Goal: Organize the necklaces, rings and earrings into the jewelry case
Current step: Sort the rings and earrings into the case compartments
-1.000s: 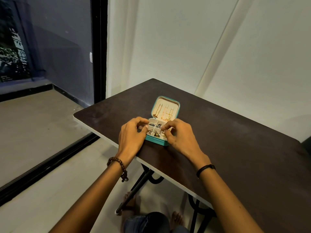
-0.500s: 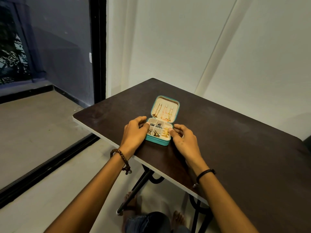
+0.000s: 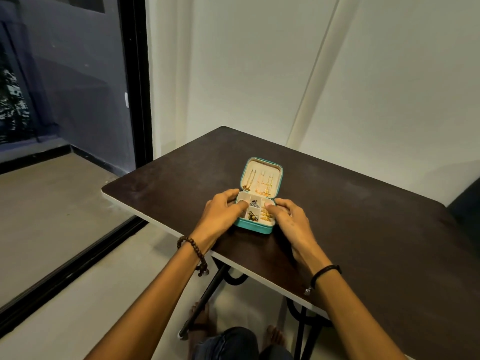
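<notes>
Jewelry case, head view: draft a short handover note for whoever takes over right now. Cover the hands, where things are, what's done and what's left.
Left hand: grips the left side of the open jewelry case, thumb over its compartments.
Right hand: holds the right side, thumb at the rim.
Things: gold necklaces hang in the raised lid; small pieces sit in the compartments. The case stands near the front edge of the table.
Done: no loose jewelry shows on the table.
Left: probably a last check of the pieces, then close the case.
</notes>
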